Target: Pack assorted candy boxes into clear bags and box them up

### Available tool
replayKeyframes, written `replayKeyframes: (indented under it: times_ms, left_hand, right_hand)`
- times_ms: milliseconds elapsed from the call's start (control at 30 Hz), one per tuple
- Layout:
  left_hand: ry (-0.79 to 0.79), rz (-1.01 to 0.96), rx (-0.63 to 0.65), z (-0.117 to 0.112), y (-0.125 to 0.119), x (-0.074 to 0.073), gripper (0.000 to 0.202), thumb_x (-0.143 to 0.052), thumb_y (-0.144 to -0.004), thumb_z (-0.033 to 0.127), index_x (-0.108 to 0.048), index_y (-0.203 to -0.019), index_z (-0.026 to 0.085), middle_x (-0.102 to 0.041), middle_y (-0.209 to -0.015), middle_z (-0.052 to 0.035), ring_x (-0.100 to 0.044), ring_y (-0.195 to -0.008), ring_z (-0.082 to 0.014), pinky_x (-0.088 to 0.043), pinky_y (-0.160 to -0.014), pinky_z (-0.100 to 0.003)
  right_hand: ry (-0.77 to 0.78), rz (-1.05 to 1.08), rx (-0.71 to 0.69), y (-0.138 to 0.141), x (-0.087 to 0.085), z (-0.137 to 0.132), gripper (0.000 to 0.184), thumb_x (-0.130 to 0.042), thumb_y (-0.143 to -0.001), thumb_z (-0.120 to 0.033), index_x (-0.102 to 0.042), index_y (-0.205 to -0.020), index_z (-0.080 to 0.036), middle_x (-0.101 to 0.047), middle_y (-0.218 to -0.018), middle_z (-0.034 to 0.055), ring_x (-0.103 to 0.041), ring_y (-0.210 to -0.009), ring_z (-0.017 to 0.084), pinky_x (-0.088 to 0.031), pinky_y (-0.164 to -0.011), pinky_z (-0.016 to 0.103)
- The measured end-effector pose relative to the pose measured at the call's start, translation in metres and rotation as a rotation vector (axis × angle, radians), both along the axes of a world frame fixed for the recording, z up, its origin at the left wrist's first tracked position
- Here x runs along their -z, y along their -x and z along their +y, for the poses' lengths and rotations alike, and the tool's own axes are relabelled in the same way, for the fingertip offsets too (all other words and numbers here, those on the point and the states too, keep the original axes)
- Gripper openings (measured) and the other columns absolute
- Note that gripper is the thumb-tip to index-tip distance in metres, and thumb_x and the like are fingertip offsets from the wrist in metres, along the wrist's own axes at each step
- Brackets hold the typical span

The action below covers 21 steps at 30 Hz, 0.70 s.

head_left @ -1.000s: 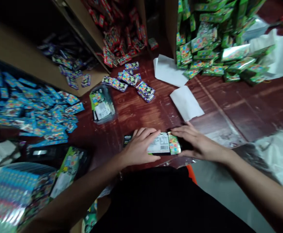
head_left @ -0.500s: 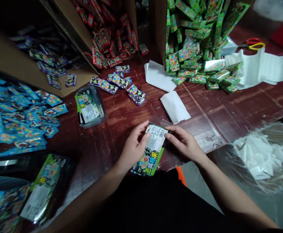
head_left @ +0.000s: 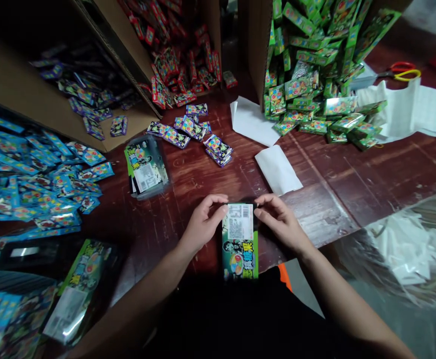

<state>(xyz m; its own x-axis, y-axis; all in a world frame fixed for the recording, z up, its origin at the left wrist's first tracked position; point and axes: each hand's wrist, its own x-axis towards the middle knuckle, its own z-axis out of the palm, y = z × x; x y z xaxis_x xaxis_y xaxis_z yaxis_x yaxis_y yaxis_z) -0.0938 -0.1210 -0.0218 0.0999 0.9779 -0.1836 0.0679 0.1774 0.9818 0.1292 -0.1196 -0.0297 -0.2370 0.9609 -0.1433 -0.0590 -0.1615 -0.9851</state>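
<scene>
A green-and-black printed candy package (head_left: 240,254) lies at the table's near edge, against my black top. Its far half bears a white barcode label. My left hand (head_left: 205,223) is closed at the package's far left corner, thumb against forefinger. At the far right corner my right hand (head_left: 281,222) is closed in the same way. Beyond my left hand are a stack of similar green packages (head_left: 146,167) in clear plastic and several small purple candy packets (head_left: 218,149).
Cardboard boxes at the back spill red packets (head_left: 182,72), purple packets and green packets (head_left: 311,94). Blue packets (head_left: 42,179) are heaped at left. Folded white papers (head_left: 278,169) lie mid-table, scissors (head_left: 403,71) far right. A plastic bag with white scraps (head_left: 405,244) hangs beside the right edge.
The package has turned from slanted to nearly straight, its lower end swinging right. My hands have shifted to its two far corners. The view has moved slightly left.
</scene>
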Motion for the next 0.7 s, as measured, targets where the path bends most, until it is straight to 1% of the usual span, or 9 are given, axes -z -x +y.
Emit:
replayKeyframes:
  times_ms: [67, 167, 267, 300, 367, 433, 533, 600, 700]
  left_hand:
    - [0.010, -0.029, -0.016, 0.000, 0.001, -0.002, 0.014, -0.067, -0.090, 0.026, -0.063, -0.101, 0.019, -0.069, -0.117, -0.0080, -0.063, -0.112, -0.0200, -0.047, -0.100, -0.035]
    - [0.055, -0.076, -0.047, 0.004, 0.000, -0.009, 0.034, -0.071, -0.085, 0.023, -0.058, -0.117, 0.021, -0.073, -0.106, -0.0047, -0.068, -0.101, -0.0184, -0.050, -0.093, -0.035]
    - [0.104, -0.023, 0.045, 0.010, 0.002, -0.018, 0.029, -0.072, -0.086, 0.026, -0.066, -0.114, 0.020, -0.074, -0.107, -0.0050, -0.068, -0.100, -0.0181, -0.051, -0.094, -0.034]
    - [0.114, 0.005, 0.093, 0.013, 0.004, -0.021, 0.023, -0.071, -0.087, 0.029, -0.070, -0.108, 0.019, -0.074, -0.109, -0.0057, -0.068, -0.101, -0.0185, -0.051, -0.095, -0.035]
    - [0.117, 0.054, 0.163, 0.018, 0.006, -0.026, 0.019, -0.070, -0.089, 0.035, -0.074, -0.100, 0.020, -0.075, -0.110, -0.0062, -0.068, -0.102, -0.0196, -0.051, -0.096, -0.036]
    - [0.120, 0.084, 0.191, 0.024, 0.005, -0.029, 0.019, -0.070, -0.088, 0.036, -0.075, -0.096, 0.020, -0.076, -0.106, -0.0060, -0.069, -0.099, -0.0203, -0.052, -0.093, -0.037]
    - [0.151, 0.099, 0.201, 0.034, 0.001, -0.033, 0.015, -0.074, -0.083, 0.032, -0.074, -0.090, 0.019, -0.077, -0.095, -0.0057, -0.070, -0.088, -0.0200, -0.054, -0.086, -0.036]
    - [0.174, 0.092, 0.207, 0.041, -0.001, -0.036, 0.015, -0.074, -0.082, 0.032, -0.074, -0.089, 0.018, -0.077, -0.091, -0.0058, -0.070, -0.084, -0.0200, -0.054, -0.082, -0.035]
    - [0.192, 0.084, 0.270, 0.048, 0.001, -0.039, 0.018, -0.073, -0.084, 0.035, -0.075, -0.089, 0.018, -0.078, -0.092, -0.0065, -0.071, -0.086, -0.0204, -0.054, -0.084, -0.035]
  right_hand:
    - [-0.069, -0.013, -0.033, -0.004, -0.001, 0.000, 0.016, -0.070, -0.092, -0.033, -0.063, -0.104, -0.027, -0.064, -0.113, 0.0029, -0.064, -0.092, 0.016, -0.055, -0.083, 0.030]
    - [-0.193, -0.037, -0.032, -0.006, -0.005, 0.003, 0.013, -0.068, -0.094, -0.028, -0.064, -0.106, -0.027, -0.065, -0.120, 0.0042, -0.063, -0.111, 0.018, -0.051, -0.098, 0.035]
    - [-0.220, -0.097, -0.048, -0.008, -0.011, 0.008, 0.037, -0.067, -0.095, -0.027, -0.060, -0.130, -0.031, -0.070, -0.111, 0.0031, -0.066, -0.106, 0.017, -0.051, -0.099, 0.036]
    - [-0.226, -0.134, -0.064, -0.010, -0.014, 0.009, 0.037, -0.068, -0.094, -0.028, -0.062, -0.131, -0.031, -0.071, -0.111, 0.0033, -0.066, -0.105, 0.018, -0.051, -0.098, 0.036]
    - [-0.232, -0.216, -0.101, -0.011, -0.020, 0.012, 0.022, -0.068, -0.094, -0.032, -0.072, -0.115, -0.028, -0.072, -0.109, 0.0039, -0.067, -0.103, 0.019, -0.052, -0.096, 0.036]
    - [-0.173, -0.266, -0.097, -0.010, -0.027, 0.015, 0.015, -0.069, -0.093, -0.037, -0.075, -0.097, -0.024, -0.073, -0.101, 0.0040, -0.067, -0.095, 0.019, -0.053, -0.088, 0.035]
    - [0.033, -0.249, -0.021, -0.005, -0.034, 0.020, 0.022, -0.074, -0.086, -0.043, -0.072, -0.091, -0.021, -0.072, -0.086, 0.0024, -0.065, -0.076, 0.017, -0.053, -0.072, 0.031]
    - [0.144, -0.198, 0.010, -0.003, -0.037, 0.024, 0.026, -0.078, -0.082, -0.044, -0.071, -0.087, -0.019, -0.072, -0.083, 0.0020, -0.063, -0.072, 0.015, -0.052, -0.070, 0.029]
    - [0.207, -0.144, -0.013, -0.007, -0.038, 0.027, 0.027, -0.079, -0.082, -0.044, -0.073, -0.086, -0.018, -0.073, -0.083, 0.0017, -0.062, -0.072, 0.014, -0.051, -0.073, 0.029]
